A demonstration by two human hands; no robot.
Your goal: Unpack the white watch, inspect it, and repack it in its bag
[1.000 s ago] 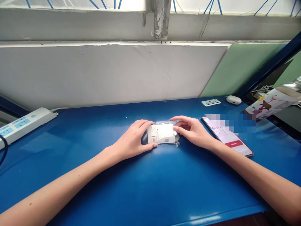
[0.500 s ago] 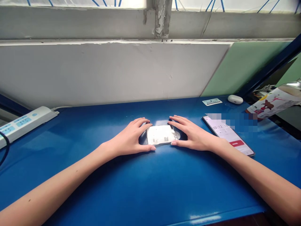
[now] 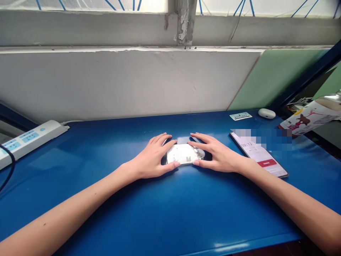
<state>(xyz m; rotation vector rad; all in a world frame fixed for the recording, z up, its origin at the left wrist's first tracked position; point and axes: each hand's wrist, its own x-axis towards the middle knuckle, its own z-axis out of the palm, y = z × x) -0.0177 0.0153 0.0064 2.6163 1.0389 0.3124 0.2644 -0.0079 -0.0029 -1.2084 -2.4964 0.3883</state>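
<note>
A small flat white packet [image 3: 179, 154] lies on the blue table [image 3: 170, 209], with print, a square code and a shiny, see-through right end. My left hand [image 3: 156, 156] spans its left part, thumb at the near edge and index finger at the far edge. At the other end, my right hand [image 3: 213, 153] holds the packet in the same way, thumb on the near edge and index finger on the far one. The other fingers of both hands reach out beyond the far side. How firmly the fingers press cannot be made out.
Beside my right forearm lies a phone [image 3: 266, 163] showing a timer. Behind it are a small printed card [image 3: 240, 116] and a white earbud case [image 3: 266, 113]. A tilted bottle [image 3: 311, 115] is at the far right, a power strip [image 3: 32, 140] with a black cable at the left.
My left hand has shifted slightly right, bringing its thumb and index finger further over the packet. My right hand has barely moved. The whole view has shifted a little.
</note>
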